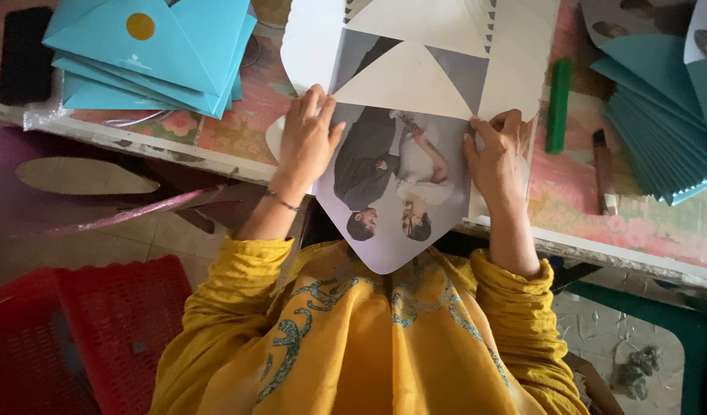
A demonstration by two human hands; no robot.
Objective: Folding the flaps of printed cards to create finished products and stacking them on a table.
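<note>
Left hand (311,138): lies flat, fingers spread, on the left part of the printed envelope sheet (399,177); it presses down on the sheet and is not closed around it. A thin bracelet (283,202) sits at the wrist.
Right hand (498,157): rests on the sheet's right side, fingers curled over the edge there; whether it pinches the paper or only presses on it cannot be told.
Printed envelope sheet: an unfolded envelope blank with a grey photograph of two people on it. It lies at the near edge of the table (238,131), its rounded point hanging over that edge toward the person's yellow garment (369,338). Its upper flaps are folded inward as white triangles.
White stack (461,31): more cut blanks, fanned, lying under and beyond the sheet toward the table's far edge.
Left blue envelopes (153,54): a pile of turquoise envelopes at the table's far left corner, the top one bearing a round gold seal (140,26).
Right blue envelopes (660,123): a fanned turquoise pile at the table's right edge.
Green stick (557,104): upright bar between the white stack and the right pile.
Brown tube (604,169): just right of the green stick.
Black pad (24,54): far left edge.
Red crate (100,330): on the floor, left of the person.
</note>
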